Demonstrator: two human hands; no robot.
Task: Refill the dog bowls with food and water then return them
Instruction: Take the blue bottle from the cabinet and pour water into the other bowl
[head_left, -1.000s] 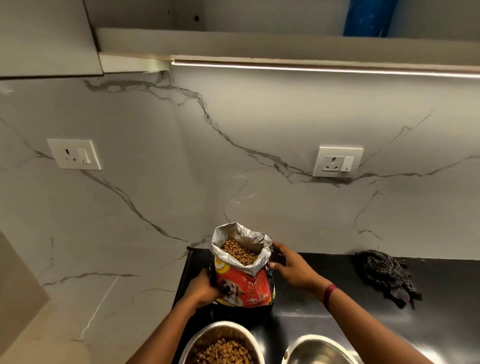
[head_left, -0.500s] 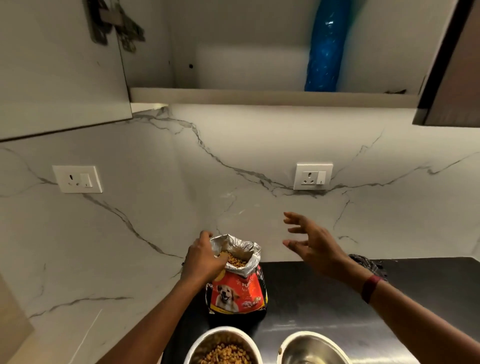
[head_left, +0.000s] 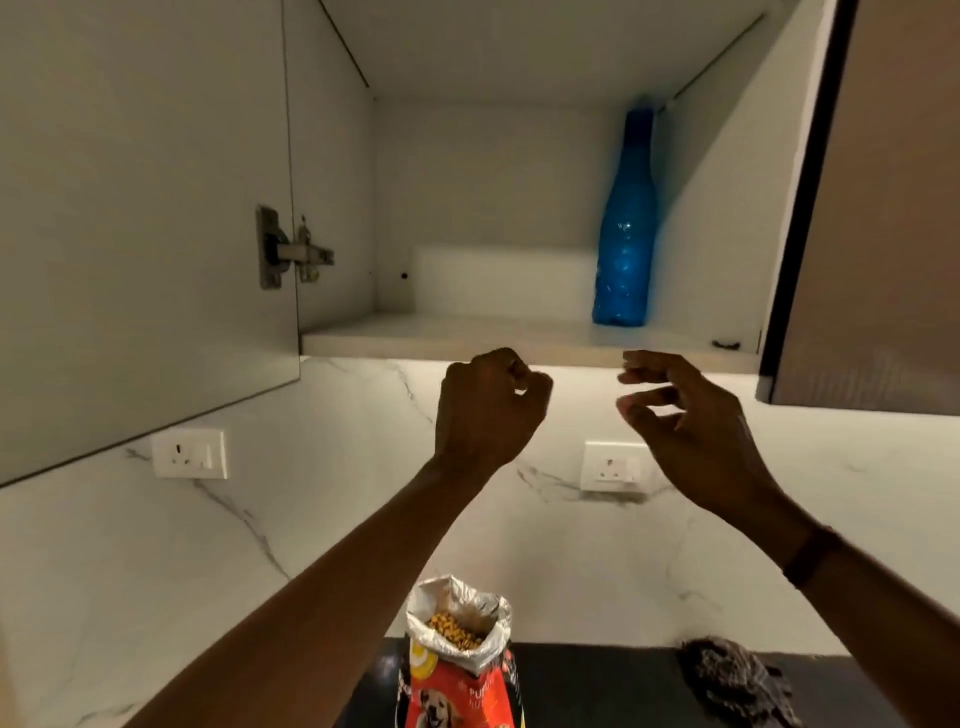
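Just below the cupboard (head_left: 467, 332), the left hand (head_left: 488, 410) has its fingers curled together, empty; the right hand (head_left: 691, 421) has its fingers apart. A blue bottle (head_left: 623, 234) stands inside it; the open food bag (head_left: 460, 670) sits below. The bowls are out of view; watering likely remains.

An open cupboard (head_left: 519, 335) hangs overhead. Two white sockets, left (head_left: 189, 453) and right (head_left: 613, 466), sit on the marble wall (head_left: 337, 519). A dark cloth (head_left: 735, 680) lies at the right on the worktop (head_left: 597, 686).

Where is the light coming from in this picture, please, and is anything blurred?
Head view: glow from under the cupboard shelf brightens the marble wall; the cupboard interior is dimmer; the blue bottle and right hand look soft with blur.
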